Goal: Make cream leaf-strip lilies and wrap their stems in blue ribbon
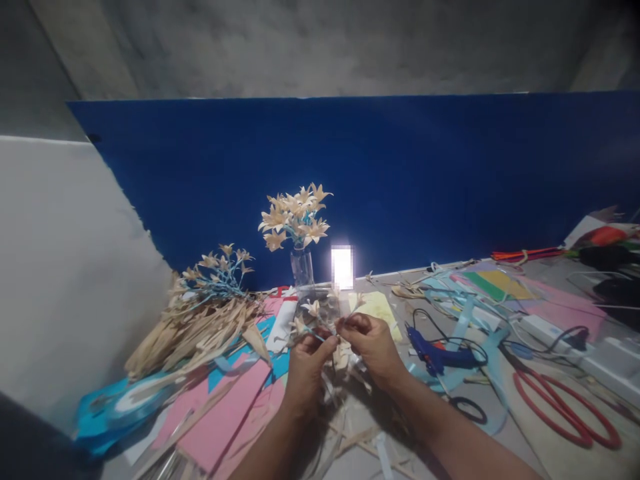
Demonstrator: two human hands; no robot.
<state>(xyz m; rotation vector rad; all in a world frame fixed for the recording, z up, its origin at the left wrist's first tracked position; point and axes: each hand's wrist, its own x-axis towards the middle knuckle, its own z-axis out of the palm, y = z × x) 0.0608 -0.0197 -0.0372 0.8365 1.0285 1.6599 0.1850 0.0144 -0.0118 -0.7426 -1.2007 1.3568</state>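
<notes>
Near the middle, my left hand [311, 363] is closed, thumb against fingers, on a thin blue stem with small cream flowers [299, 325] at its upper end. My right hand [369, 339] is pinched beside it, fingertips almost meeting the left ones; what lies between them is too small to tell. Another small flower [313, 307] shows just above my hands. Behind them stands a clear glass vase [302, 267] holding a bunch of cream flowers [296, 215] on blue stems.
Dried husks [200, 333] and more blue-stemmed flowers [220, 270] lie left, above pink paper [225, 420]. At right are a blue glue gun [440, 353], red-handled scissors [565, 410], a white power strip [555, 333] and cables. A blue panel [425, 173] stands behind.
</notes>
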